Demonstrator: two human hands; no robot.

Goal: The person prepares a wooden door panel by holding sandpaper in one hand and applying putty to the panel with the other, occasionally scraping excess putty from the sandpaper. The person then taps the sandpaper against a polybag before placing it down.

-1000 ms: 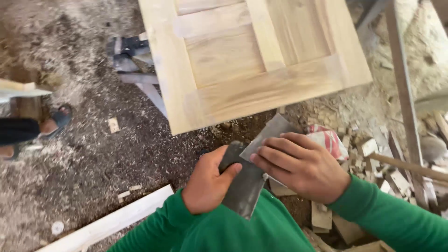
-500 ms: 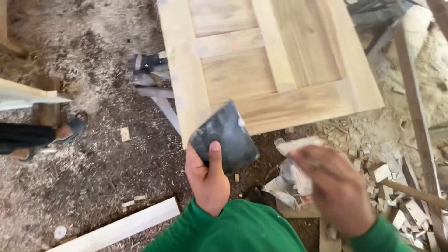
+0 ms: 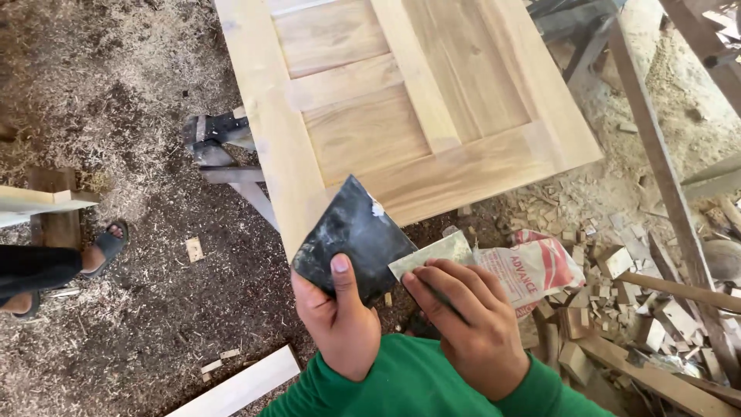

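Right hand [image 3: 471, 328], blurred and apart 0.5 s ago, now back beside left hand [image 3: 340, 313], pinching a pale folded sheet of sandpaper [image 3: 432, 253] against the dark grey flat scraper blade [image 3: 355, 235] gripped low, below the pale wooden panelled door [image 3: 401, 108]; wiping appears resumed

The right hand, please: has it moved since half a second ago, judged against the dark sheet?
Yes. The right hand has come back in leftward; its pale sheet now meets the dark sheet held by the left hand.

Wooden door panel [image 3: 401, 108] blocks ahead; offcut pile [image 3: 617, 293] crowds right; sawdust floor [image 3: 116, 100] open left
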